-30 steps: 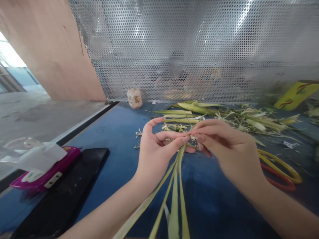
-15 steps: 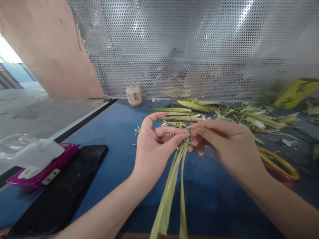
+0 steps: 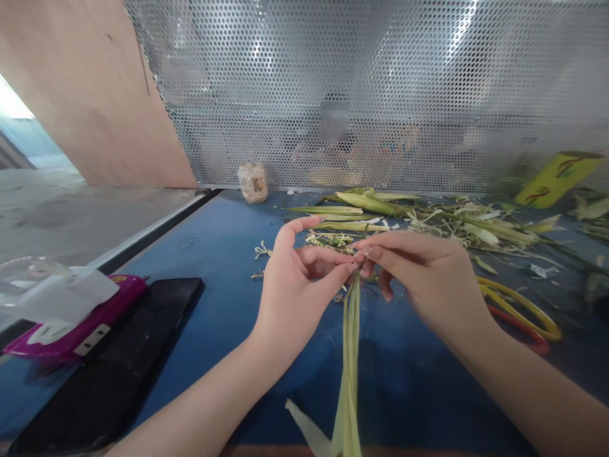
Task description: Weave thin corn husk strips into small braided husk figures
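Observation:
Long pale-green strips of leaf, like corn husk [image 3: 351, 343], hang down toward the table's near edge. Their upper end is pinched between the thumb and index finger of my left hand [image 3: 302, 273]; its index finger's neighbours are partly raised. My right hand [image 3: 428, 273] meets it there, thumb and fingertips closed on the same top end. The exact point of grip is hidden by the fingertips. Behind the hands lie small twisted pieces of plant [image 3: 330, 240] and several longer green husk leaves [image 3: 368, 202].
At left, a black phone [image 3: 109, 362] lies beside a magenta case [image 3: 80, 330] with a white object on it. Yellow [image 3: 528, 304] and red [image 3: 521, 330] rings sit at right. A wrapped jar-like object [image 3: 253, 183], shredded husk [image 3: 476, 228] and a yellow tube [image 3: 556, 181] stand before the perforated metal panel [image 3: 285, 76].
The hanging strips have drawn together into a narrower, straighter bundle, and a loose end now sticks out at lower left. Both hands keep their pinch; the view has shifted slightly.

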`<action>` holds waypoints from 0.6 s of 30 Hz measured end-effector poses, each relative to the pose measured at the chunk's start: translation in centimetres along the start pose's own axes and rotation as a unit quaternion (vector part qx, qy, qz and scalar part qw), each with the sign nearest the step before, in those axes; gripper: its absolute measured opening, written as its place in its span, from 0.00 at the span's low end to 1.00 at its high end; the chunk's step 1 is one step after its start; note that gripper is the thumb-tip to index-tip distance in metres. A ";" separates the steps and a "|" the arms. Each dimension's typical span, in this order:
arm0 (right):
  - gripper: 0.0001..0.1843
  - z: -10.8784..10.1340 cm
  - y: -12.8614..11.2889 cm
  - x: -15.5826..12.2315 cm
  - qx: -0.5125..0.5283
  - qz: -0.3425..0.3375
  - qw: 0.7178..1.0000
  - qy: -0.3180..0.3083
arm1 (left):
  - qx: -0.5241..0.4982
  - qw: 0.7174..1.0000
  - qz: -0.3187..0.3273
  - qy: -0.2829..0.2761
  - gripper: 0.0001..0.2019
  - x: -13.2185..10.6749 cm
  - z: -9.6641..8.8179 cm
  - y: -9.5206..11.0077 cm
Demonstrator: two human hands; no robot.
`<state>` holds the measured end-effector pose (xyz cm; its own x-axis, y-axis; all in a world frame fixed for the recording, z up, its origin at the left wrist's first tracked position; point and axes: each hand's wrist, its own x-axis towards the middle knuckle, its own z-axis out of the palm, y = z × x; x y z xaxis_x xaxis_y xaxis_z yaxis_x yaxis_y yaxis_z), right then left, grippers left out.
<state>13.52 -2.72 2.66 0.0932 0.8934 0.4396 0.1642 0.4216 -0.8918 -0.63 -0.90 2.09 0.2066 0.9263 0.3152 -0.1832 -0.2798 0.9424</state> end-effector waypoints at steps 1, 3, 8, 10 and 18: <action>0.05 0.0 -0.1 0.0 0.000 0.005 1.000 -0.001 | 0.001 1.000 -0.006 -0.004 0.25 0.0 0.0 0.0; 0.05 0.1 -0.2 0.0 0.002 0.019 1.000 0.001 | 0.002 1.000 -0.013 -0.010 0.27 0.0 0.0 -0.1; 0.05 0.2 -0.3 -0.2 -0.006 0.037 0.999 0.005 | 0.003 1.000 -0.027 -0.010 0.33 -0.1 0.0 0.1; 0.06 0.3 -0.3 -0.2 -0.020 0.030 0.999 0.006 | 0.007 0.999 -0.031 -0.008 0.34 -0.1 0.1 0.1; 0.09 0.5 -0.2 -0.5 -0.040 -0.019 0.999 -0.003 | 0.036 0.999 -0.023 0.012 0.30 -0.1 -0.1 -0.4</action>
<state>12.92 -3.19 2.57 0.0788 0.8777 0.4727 0.2464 0.4423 -0.8624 -0.67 -0.85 1.69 0.1903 0.9439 0.2699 -0.1042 -0.2540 0.9616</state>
